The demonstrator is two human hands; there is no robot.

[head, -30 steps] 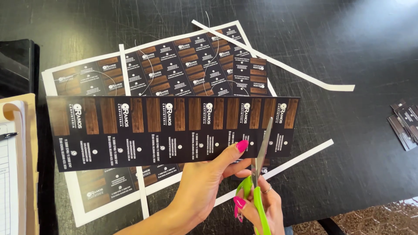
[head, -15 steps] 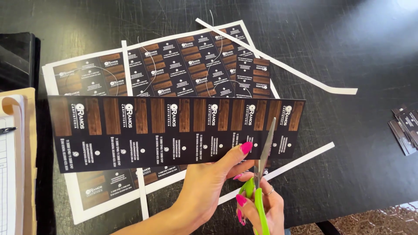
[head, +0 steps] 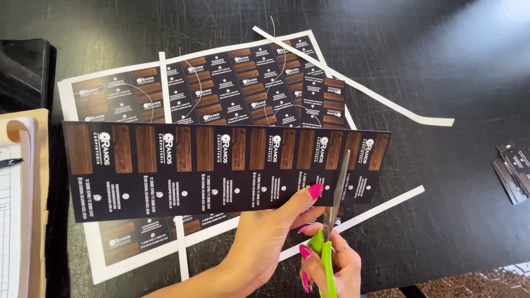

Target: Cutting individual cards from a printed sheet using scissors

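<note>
My left hand point(head: 270, 232) pinches the lower edge of a long dark strip of printed cards point(head: 182, 168), with brown wood-grain blocks along its top, and holds it flat above the table. My right hand point(head: 331, 265) grips green-handled scissors point(head: 330, 221). Their blades point upward and are inside the strip near its right end, between the last two cards. The thumb with its pink nail rests on the strip just left of the blades.
Printed card sheets point(head: 221, 88) with white borders lie on the black table under the strip. White trimmed paper strips point(head: 364, 91) lie at the right. A small stack of cut cards point(head: 513, 168) sits at the far right edge. A clipboard with paper point(head: 19, 209) sits at the left.
The scissors' blades have moved further up into the strip near its right end. The strip has shifted slightly.
</note>
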